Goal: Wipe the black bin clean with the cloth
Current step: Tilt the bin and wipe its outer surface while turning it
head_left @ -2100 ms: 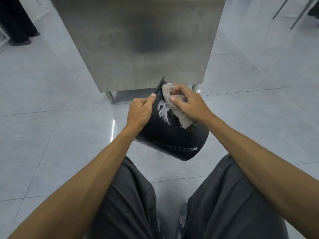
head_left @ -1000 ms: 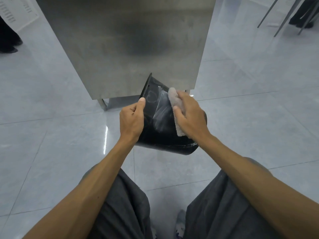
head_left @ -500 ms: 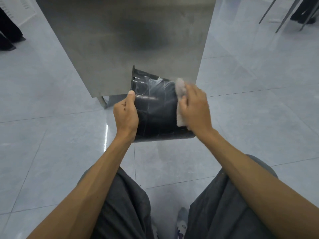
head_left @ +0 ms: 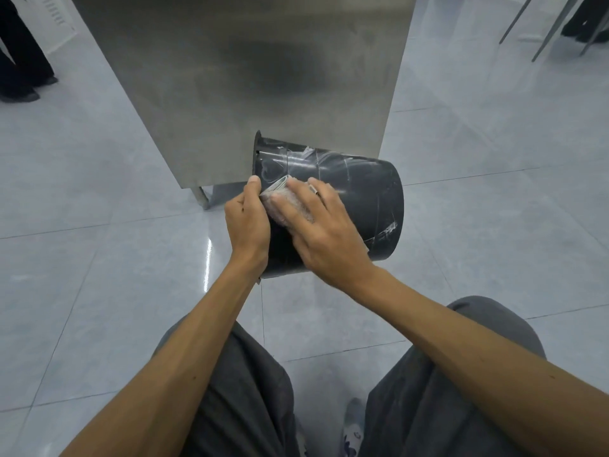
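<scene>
Leftmost, grips bin (head_left: 362,186) at its rim end with left hand (head_left: 247,222), fingers curled, thumb up. Holds bin on its side above floor (head_left: 99,258), before cabinet (head_left: 230,77), with long axis left to right: rim left, base right. Presses cloth (head_left: 280,192) flat on upper wall under right hand (head_left: 326,239), fingers straight, just beside left thumb. Leaves streaked wall rightward, nearer right hand; probably calls for a sweep along that axis.

Glossy pale grey floor tiles (head_left: 99,291) with thin dark joints carry a bright streak of reflected light (head_left: 207,258). A brushed steel cabinet (head_left: 230,77) stands on a short metal leg (head_left: 201,196). Thin slanted metal rods (head_left: 517,21) cross the far right corner. Far left stand dark trouser legs (head_left: 19,61), beside what may be a white slotted crate (head_left: 56,18).
</scene>
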A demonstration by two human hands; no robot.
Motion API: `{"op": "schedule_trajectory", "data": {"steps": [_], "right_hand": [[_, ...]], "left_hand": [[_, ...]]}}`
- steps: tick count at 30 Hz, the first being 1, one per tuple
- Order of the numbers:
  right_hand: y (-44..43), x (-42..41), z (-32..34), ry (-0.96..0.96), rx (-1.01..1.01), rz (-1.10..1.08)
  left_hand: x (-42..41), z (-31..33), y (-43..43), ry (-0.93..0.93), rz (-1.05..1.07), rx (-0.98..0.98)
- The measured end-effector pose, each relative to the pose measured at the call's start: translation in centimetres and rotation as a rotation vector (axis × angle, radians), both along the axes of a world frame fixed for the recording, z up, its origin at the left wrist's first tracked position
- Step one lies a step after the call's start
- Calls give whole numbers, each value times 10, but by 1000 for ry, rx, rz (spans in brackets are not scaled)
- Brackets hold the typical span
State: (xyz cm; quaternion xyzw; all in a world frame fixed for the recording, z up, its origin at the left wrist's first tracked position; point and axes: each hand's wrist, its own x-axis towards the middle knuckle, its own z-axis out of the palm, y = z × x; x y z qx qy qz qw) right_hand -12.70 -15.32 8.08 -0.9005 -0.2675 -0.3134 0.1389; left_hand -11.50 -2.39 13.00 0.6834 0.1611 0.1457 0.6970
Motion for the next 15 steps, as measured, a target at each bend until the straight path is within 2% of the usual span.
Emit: {"op": "schedule_trajectory", "data": {"steps": [4, 7, 10, 12, 15], "right_hand": [[-14, 22, 12, 30, 212, -111], [-41, 46, 20, 222, 440, -304], [-69, 61, 24, 396, 545, -436], [-65, 59, 25, 413, 569, -428], [-35, 41, 23, 343, 507, -284]], "left_hand": [[2, -2, 6, 11, 3, 52], [0, -4, 11, 2, 10, 92], [-4, -4, 14, 5, 7, 107], [-5, -4, 14, 6, -5, 105], [-7, -4, 10, -26, -20, 117]]}}
